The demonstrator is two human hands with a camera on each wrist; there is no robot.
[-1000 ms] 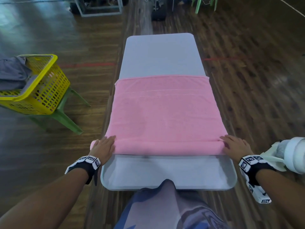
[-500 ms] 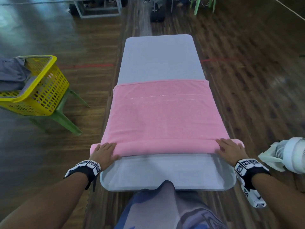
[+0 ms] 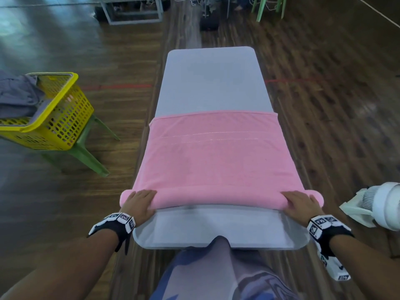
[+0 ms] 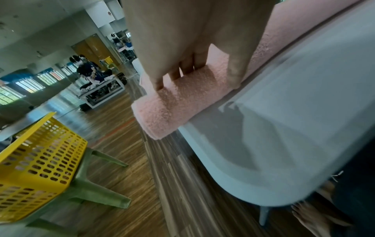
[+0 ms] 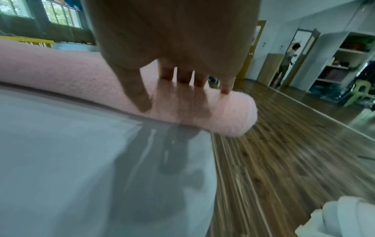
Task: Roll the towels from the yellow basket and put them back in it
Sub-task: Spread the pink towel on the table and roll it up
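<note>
A pink towel [image 3: 216, 156] lies flat across the grey table [image 3: 210, 83], with its near edge wound into a roll [image 3: 216, 197]. The roll's ends stick out past both sides of the table. My left hand [image 3: 138, 201] presses on the roll's left end [image 4: 172, 109], fingers over the top and thumb on the near side. My right hand [image 3: 299, 202] presses on the right end [image 5: 223, 115] in the same way. The yellow basket [image 3: 62, 118] stands to the left on a green stool [image 3: 86, 152], with a grey towel [image 3: 15, 94] draped over its rim.
A white fan [image 3: 383, 206] sits close by my right wrist. Wooden floor surrounds the table. A metal-framed table [image 3: 132, 9] and green chair legs [image 3: 270, 7] stand far back. My legs are against the table's near edge.
The towel's near edge has wound into a thicker roll under both hands. Its far edge has slid slightly toward me, so the flat part is shorter.
</note>
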